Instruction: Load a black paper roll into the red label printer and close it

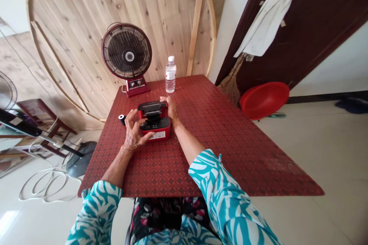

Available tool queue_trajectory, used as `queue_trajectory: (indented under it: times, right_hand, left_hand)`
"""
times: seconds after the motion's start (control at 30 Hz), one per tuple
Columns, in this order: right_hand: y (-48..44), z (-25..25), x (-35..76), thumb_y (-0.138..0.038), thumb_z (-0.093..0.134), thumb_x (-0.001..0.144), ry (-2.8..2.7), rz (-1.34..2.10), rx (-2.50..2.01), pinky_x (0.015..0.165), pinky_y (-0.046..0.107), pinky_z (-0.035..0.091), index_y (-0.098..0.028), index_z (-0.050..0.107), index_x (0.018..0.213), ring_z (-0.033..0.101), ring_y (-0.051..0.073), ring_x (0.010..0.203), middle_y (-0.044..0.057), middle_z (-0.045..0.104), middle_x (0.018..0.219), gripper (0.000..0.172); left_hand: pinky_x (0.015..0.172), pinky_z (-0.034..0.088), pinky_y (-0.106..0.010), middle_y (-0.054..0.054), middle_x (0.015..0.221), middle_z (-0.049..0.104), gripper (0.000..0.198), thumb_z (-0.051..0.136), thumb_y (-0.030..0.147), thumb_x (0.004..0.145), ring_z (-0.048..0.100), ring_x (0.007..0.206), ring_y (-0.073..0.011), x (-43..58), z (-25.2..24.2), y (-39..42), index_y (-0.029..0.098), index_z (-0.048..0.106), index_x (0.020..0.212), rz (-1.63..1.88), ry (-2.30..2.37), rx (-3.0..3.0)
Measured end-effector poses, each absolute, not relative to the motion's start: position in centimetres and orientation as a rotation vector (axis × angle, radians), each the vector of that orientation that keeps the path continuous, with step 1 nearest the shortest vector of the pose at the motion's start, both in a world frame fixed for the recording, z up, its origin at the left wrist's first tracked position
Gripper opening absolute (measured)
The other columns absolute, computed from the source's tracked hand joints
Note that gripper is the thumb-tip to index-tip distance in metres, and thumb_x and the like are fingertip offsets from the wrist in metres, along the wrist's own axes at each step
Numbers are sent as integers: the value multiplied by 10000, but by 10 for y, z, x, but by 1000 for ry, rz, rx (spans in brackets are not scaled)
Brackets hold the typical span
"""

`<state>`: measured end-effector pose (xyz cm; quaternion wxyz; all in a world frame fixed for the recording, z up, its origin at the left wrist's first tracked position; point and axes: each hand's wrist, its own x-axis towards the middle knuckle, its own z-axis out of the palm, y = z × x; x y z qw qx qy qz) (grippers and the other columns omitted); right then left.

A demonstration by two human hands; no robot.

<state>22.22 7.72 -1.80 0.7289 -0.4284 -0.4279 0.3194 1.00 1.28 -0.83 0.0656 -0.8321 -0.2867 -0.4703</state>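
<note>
A small red and black printer [155, 133], boxy in shape, rests on the table in front of me with its black lid [152, 105] raised. A roller shows in the bay beneath the lid. My left hand [133, 132] grips the printer's left side, its thumb against the front face near a white label and its fingers curved over the edge. Around the back right corner, beside the lid, my right hand [171, 110] is wrapped; part of its fingers is hidden. A small black roll with a white end [122, 119] lies just left of my left hand.
Behind the printer on the patterned red table [218, 134] stand a fan [127, 51] and a water bottle [170, 75]. A large round wooden board [166, 19] leans on the wall. Right of the table are a broom [230, 82] and a red basin [266, 99].
</note>
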Motion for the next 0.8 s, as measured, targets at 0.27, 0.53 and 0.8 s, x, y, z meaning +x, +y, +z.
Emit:
queue_trajectory:
  times: [0.27, 0.53, 0.8]
  right_hand:
    - [37, -27, 229, -563, 360, 930, -1184, 528, -1028, 1117, 422, 407, -247, 636, 864, 578, 230, 1220, 78, 669, 1221, 425]
    - [29, -27, 228, -558, 317, 931, -1189, 553, -1114, 1106, 423, 407, -258, 597, 880, 569, 222, 1192, 59, 655, 1215, 413]
    - [23, -35, 228, -539, 364, 927, -1212, 559, -1178, 1128, 433, 407, -234, 636, 982, 548, 234, 1245, 104, 645, 1256, 412]
  left_hand:
    - [1156, 317, -562, -255, 1548, 364, 955, 675, 731, 755, 359, 1454, -392, 12, -12, 16, 179, 366, 1469, -1406, -1031, -2670]
    - [1207, 198, -545, -161, 1355, 637, 719, 730, 687, 714, 460, 1403, -357, 15, -1, 13, 204, 622, 1235, -1151, -1232, -2807]
    - [1227, 182, -551, -159, 1359, 628, 741, 721, 696, 731, 466, 1399, -355, 16, -10, 11, 199, 624, 1273, -1277, -1209, -2836]
